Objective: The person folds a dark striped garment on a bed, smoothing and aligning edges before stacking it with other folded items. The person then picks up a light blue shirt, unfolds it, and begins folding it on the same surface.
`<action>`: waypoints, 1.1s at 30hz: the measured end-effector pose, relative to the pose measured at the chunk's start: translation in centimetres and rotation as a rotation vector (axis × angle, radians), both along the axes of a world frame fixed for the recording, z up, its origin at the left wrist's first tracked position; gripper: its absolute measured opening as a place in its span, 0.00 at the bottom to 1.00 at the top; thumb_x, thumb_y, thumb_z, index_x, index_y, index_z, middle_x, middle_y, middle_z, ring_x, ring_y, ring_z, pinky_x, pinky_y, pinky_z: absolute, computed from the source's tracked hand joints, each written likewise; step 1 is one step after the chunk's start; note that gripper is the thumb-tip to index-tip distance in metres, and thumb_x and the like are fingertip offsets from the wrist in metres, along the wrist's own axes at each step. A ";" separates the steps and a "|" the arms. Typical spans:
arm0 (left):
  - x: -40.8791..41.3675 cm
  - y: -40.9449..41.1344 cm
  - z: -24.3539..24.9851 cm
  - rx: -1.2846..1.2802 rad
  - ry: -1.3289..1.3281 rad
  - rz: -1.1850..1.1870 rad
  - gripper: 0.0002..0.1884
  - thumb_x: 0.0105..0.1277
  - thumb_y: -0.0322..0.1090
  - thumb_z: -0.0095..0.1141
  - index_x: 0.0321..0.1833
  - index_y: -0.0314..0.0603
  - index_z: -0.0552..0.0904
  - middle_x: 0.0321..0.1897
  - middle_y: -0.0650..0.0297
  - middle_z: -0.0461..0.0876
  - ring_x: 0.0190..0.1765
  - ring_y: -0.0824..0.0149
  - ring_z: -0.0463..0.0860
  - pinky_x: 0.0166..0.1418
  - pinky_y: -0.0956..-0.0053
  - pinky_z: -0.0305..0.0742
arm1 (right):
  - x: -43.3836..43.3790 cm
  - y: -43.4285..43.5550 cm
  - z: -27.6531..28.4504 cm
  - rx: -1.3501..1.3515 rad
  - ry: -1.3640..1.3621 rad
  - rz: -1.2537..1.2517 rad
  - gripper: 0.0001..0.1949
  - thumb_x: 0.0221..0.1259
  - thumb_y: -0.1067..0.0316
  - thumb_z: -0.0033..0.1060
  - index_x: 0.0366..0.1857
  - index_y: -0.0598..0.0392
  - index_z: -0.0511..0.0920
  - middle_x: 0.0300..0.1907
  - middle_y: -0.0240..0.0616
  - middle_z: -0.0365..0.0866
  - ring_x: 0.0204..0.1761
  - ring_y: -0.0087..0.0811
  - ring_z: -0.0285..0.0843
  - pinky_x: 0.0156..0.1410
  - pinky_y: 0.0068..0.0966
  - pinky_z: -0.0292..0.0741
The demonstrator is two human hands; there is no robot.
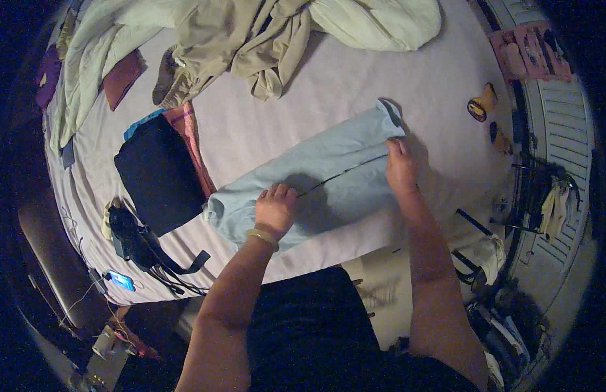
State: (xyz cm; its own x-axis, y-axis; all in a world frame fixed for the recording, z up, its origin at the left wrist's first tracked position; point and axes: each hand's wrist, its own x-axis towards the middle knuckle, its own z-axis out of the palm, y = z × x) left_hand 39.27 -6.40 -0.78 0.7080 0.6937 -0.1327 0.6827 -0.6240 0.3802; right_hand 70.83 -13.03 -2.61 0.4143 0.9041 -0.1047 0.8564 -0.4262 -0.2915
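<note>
A light blue cloth garment [278, 171] lies folded lengthwise across the bed, slanting up to the right. Along its middle runs a thin dark line [342, 170], perhaps an edge or a seam. My left hand [276, 208], with a pale bangle [264, 239] at the wrist, has its fingers curled on the cloth at the lower end of this line. At the line's other end, my right hand [401, 166] pinches the fabric near the upturned right end of the garment. A dark shadow falls on the cloth between both hands.
Left of the garment lie a folded black cloth [161, 174] over a salmon one [190, 142], and a black strapped bag [129, 232]. A lit phone [121, 280] with cables rests at the bed's edge. Beige trousers [210, 49] and a pale quilt [381, 22] lie beyond.
</note>
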 end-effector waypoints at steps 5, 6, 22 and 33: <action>0.6 1.6 0.5 0.058 -0.131 0.141 0.09 0.54 0.34 0.53 0.38 0.46 0.77 0.41 0.60 0.78 0.46 0.57 0.76 0.46 0.61 0.72 | 0.7 2.1 1.0 0.280 -0.051 -0.143 0.16 0.57 0.70 0.52 0.51 0.54 0.70 0.53 0.49 0.72 0.52 0.52 0.72 0.57 0.42 0.70; 0.5 2.2 0.6 0.073 -0.146 0.171 0.10 0.54 0.34 0.53 0.40 0.46 0.77 0.43 0.60 0.78 0.47 0.57 0.76 0.48 0.61 0.71 | 0.9 3.1 1.1 0.328 -0.060 -0.164 0.17 0.57 0.68 0.55 0.51 0.54 0.70 0.53 0.49 0.72 0.52 0.52 0.72 0.57 0.42 0.69; 2.0 6.6 -1.7 -0.260 0.195 0.452 0.19 0.50 0.41 0.61 0.47 0.49 0.78 0.45 0.61 0.77 0.53 0.58 0.74 0.57 0.62 0.67 | 6.0 11.8 -1.7 0.144 0.364 -0.353 0.16 0.53 0.53 0.62 0.33 0.58 0.80 0.29 0.43 0.82 0.34 0.39 0.79 0.44 0.33 0.74; 0.5 8.3 -2.1 -0.467 0.125 0.433 0.16 0.53 0.43 0.59 0.43 0.47 0.79 0.40 0.58 0.83 0.46 0.55 0.80 0.50 0.62 0.73 | 6.5 10.6 -1.5 0.081 0.358 -0.343 0.25 0.56 0.44 0.57 0.43 0.58 0.78 0.40 0.48 0.81 0.44 0.45 0.78 0.51 0.35 0.72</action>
State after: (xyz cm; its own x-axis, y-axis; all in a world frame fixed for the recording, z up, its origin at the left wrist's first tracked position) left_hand 39.79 1.88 -2.89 0.3369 0.7621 -0.5529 0.8921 -0.0705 0.4463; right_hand 77.37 -2.47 -4.08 0.6399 0.7333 -0.2297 0.5115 -0.6296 -0.5848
